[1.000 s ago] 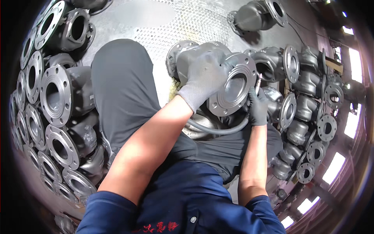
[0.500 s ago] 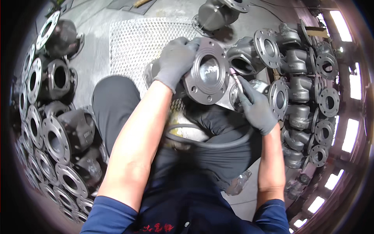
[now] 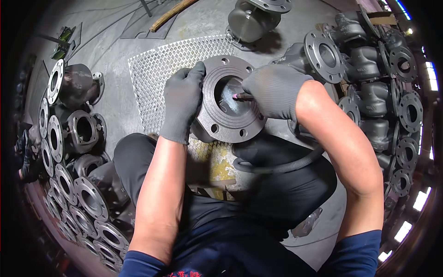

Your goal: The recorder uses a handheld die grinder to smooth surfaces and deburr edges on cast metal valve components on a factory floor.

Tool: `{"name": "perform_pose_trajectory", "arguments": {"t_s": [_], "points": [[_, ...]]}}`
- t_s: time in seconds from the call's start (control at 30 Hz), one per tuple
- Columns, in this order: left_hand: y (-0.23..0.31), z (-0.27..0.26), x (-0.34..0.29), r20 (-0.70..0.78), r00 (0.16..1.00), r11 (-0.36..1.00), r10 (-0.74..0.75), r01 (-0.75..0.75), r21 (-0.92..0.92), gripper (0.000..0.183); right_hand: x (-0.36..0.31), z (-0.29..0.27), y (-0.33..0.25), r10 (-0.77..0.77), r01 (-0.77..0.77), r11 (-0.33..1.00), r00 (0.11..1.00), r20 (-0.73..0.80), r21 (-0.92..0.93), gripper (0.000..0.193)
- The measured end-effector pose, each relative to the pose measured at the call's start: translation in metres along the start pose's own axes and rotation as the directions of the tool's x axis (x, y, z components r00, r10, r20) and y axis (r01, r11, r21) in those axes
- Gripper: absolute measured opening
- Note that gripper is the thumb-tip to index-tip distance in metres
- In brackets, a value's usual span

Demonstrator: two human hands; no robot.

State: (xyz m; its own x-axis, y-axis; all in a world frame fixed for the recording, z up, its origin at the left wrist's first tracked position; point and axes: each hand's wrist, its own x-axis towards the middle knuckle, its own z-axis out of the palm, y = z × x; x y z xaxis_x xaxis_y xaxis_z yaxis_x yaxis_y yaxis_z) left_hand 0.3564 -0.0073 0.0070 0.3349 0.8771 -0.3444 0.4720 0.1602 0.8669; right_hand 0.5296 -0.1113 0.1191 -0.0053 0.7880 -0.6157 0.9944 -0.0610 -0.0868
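A dark cast-iron valve body with a round bolt-hole flange (image 3: 230, 124) faces up between my knees. My left hand (image 3: 182, 104), in a grey glove, grips the flange's left rim. My right hand (image 3: 276, 90), also gloved, holds a small hand grinder whose pink tip (image 3: 238, 96) pokes into the valve's bore. A black hose (image 3: 277, 167) runs from that tool across my right thigh.
Several flanged valve bodies (image 3: 76, 134) are stacked along the left, and more (image 3: 369, 92) are piled on the right. One valve (image 3: 251, 21) stands at the top. An expanded-metal mesh sheet (image 3: 161, 74) lies on the concrete floor under the work.
The valve has been turned so its flange faces straight up. My right hand has moved from the flange's right side over it, bringing the grinder tip into the bore. My view has tilted down.
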Motion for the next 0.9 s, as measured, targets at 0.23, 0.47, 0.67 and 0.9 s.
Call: {"name": "perform_pose_trajectory", "arguments": {"t_s": [0.23,0.47,0.67,0.9], "points": [[0.011,0.006,-0.012,-0.014,0.996,0.995,0.093,-0.093,0.046,0.053,0.02,0.004,-0.007,-0.005,0.005,1.0,0.999,0.037,-0.004,0.024],[0.004,0.012,-0.016,-0.012,0.994,0.993,0.107,-0.106,0.061,0.055,0.013,-0.003,-0.02,-0.03,0.038,0.998,0.988,0.15,-0.056,0.022],[0.003,0.013,-0.018,-0.013,0.994,0.993,0.109,-0.108,0.044,0.056,0.016,0.01,-0.025,-0.034,0.039,0.998,0.995,0.09,-0.051,0.025],[0.001,0.014,-0.017,-0.019,0.993,0.992,0.119,-0.119,0.036,0.055,0.017,0.003,-0.025,-0.031,0.032,0.999,0.994,0.107,-0.001,0.022]]}}
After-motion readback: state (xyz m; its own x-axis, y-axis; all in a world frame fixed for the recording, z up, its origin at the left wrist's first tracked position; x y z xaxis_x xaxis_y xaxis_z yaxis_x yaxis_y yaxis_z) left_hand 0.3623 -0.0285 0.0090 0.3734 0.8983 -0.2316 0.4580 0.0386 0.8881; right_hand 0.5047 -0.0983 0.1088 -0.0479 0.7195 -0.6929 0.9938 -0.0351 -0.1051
